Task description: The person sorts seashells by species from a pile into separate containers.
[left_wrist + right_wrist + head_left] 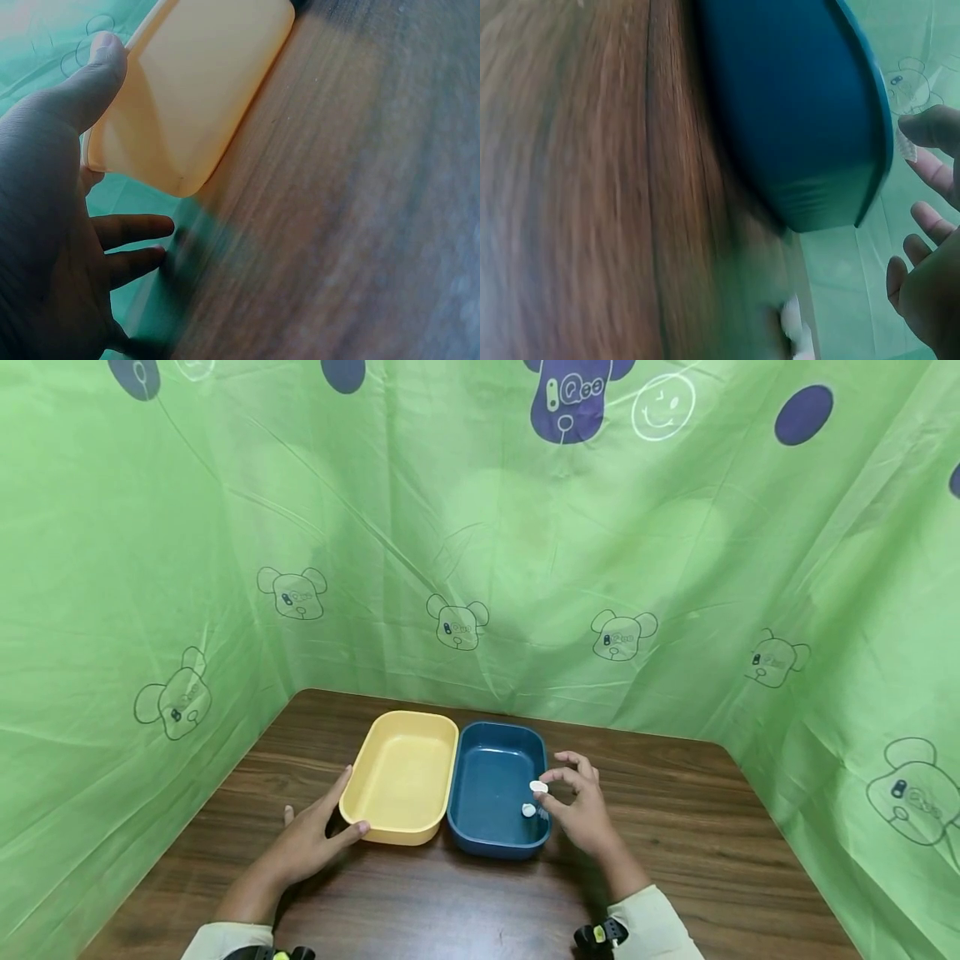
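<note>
My right hand (587, 814) pinches a small white ridged piece (538, 787), seashell-like, between thumb and index finger. It is over the right wall of the blue bin (498, 849); the right wrist view shows the ridged piece (905, 145) beside the bin's rim. A second small white piece (528, 810) lies inside the blue bin. My left hand (303, 847) rests at the near left corner of the yellow bin (397, 837), thumb on the front rim, index finger along the left side. In the left wrist view, other fingers (135, 231) stretch out clear of the bin.
The two bins stand side by side on a brown wooden table (720, 852). White objects (795, 326), blurred, lie on the table beyond the blue bin in the right wrist view. A green printed curtain (540, 552) surrounds the table's back and sides.
</note>
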`<state>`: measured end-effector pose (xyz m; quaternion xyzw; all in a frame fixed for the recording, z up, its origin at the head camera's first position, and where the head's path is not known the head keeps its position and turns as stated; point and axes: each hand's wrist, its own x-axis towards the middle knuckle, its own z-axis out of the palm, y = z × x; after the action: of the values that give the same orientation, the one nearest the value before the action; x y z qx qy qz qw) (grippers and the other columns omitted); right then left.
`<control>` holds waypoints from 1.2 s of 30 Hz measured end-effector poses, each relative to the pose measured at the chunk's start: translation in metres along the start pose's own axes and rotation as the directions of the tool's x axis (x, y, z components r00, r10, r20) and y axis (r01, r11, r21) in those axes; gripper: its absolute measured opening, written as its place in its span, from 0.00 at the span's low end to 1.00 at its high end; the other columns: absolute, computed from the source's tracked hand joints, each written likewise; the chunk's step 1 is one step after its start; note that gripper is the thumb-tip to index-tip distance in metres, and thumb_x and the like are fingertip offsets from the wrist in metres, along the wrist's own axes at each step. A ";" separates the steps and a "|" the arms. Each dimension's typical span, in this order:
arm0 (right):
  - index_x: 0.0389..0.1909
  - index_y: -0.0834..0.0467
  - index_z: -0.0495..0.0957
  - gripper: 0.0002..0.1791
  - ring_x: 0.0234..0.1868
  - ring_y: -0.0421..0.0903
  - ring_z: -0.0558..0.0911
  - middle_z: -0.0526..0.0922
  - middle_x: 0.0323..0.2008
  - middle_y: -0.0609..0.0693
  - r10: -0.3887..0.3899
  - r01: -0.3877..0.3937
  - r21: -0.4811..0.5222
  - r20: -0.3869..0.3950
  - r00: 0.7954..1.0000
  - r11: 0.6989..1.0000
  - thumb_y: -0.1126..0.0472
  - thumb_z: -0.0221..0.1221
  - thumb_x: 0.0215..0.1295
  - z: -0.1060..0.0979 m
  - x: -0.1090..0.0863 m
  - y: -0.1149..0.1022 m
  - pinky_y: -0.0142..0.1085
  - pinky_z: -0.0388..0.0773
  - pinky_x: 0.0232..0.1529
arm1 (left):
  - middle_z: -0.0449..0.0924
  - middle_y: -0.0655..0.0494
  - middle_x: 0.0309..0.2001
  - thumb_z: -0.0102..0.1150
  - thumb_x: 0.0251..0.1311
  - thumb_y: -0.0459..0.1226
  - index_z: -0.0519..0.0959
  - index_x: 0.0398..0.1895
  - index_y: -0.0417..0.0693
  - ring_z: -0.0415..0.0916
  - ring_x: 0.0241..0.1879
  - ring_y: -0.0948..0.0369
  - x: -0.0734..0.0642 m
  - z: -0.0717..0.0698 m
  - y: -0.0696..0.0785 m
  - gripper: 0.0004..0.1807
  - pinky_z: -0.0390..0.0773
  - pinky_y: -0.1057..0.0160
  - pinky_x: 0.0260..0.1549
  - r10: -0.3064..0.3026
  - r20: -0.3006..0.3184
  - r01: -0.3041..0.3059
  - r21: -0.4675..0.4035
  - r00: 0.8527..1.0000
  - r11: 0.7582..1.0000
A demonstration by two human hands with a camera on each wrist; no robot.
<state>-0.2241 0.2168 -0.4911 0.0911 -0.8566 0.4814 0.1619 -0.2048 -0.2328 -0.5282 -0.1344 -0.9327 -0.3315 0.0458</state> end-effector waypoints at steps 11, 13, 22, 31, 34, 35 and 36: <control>0.42 0.50 0.89 0.10 0.75 0.58 0.64 0.74 0.71 0.55 0.015 -0.016 0.017 0.048 0.999 1.000 0.63 0.79 0.63 0.015 0.002 -0.009 0.55 0.73 0.67 | 0.57 0.36 0.85 0.64 0.74 0.60 0.42 0.92 0.62 0.63 0.78 0.25 -0.001 0.001 0.000 0.56 0.37 0.03 0.62 -0.004 0.000 0.004 0.000 1.000 1.000; 0.44 0.50 0.89 0.11 0.75 0.58 0.64 0.73 0.72 0.54 0.022 -0.023 0.023 0.062 0.998 0.999 0.62 0.78 0.64 0.017 0.002 -0.009 0.56 0.73 0.69 | 0.58 0.36 0.85 0.65 0.74 0.60 0.42 0.92 0.61 0.63 0.78 0.25 -0.001 0.000 0.001 0.55 0.38 0.03 0.62 -0.004 -0.001 0.004 -0.003 1.000 1.000; 0.49 0.53 0.88 0.13 0.75 0.57 0.65 0.74 0.72 0.56 0.031 -0.032 0.009 0.074 0.997 0.999 0.59 0.77 0.66 0.016 0.000 -0.005 0.64 0.73 0.70 | 0.58 0.36 0.85 0.65 0.73 0.60 0.43 0.92 0.60 0.64 0.78 0.26 -0.001 -0.001 0.003 0.55 0.38 0.03 0.62 0.000 -0.008 0.000 -0.006 1.000 1.000; 0.46 0.51 0.89 0.13 0.73 0.55 0.67 0.76 0.70 0.60 0.007 -0.007 0.020 0.017 1.000 1.000 0.63 0.79 0.63 0.010 -0.001 0.004 0.54 0.72 0.64 | 0.58 0.35 0.85 0.65 0.73 0.60 0.43 0.92 0.59 0.63 0.78 0.25 0.000 0.000 0.002 0.55 0.38 0.03 0.62 0.002 -0.008 -0.002 -0.009 1.000 1.000; 0.47 0.53 0.89 0.13 0.73 0.55 0.67 0.76 0.70 0.62 0.008 -0.008 0.032 0.009 1.000 0.999 0.63 0.78 0.63 0.006 -0.001 0.006 0.55 0.71 0.62 | 0.58 0.35 0.85 0.65 0.73 0.60 0.44 0.92 0.59 0.63 0.78 0.25 -0.001 0.000 0.002 0.55 0.38 0.03 0.62 -0.001 -0.007 0.001 -0.011 1.000 1.000; 0.47 0.54 0.89 0.13 0.73 0.56 0.67 0.75 0.70 0.62 0.013 -0.013 0.035 0.010 1.000 0.999 0.62 0.78 0.64 0.005 -0.001 0.006 0.56 0.71 0.63 | 0.58 0.35 0.85 0.65 0.73 0.60 0.44 0.92 0.59 0.62 0.78 0.25 -0.001 0.000 0.002 0.55 0.37 0.03 0.62 -0.003 -0.007 0.003 -0.012 1.000 1.000; 0.47 0.54 0.89 0.13 0.73 0.55 0.67 0.75 0.70 0.61 0.021 -0.022 0.037 0.010 1.000 0.999 0.62 0.78 0.64 0.004 -0.002 0.007 0.57 0.71 0.64 | 0.58 0.35 0.85 0.65 0.73 0.60 0.43 0.92 0.59 0.62 0.78 0.25 -0.002 0.000 0.002 0.55 0.37 0.03 0.62 -0.004 -0.006 0.004 -0.013 1.000 1.000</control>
<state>-0.2255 0.2169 -0.4990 0.0873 -0.8491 0.4987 0.1508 -0.2026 -0.2316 -0.5267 -0.1318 -0.9307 -0.3381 0.0468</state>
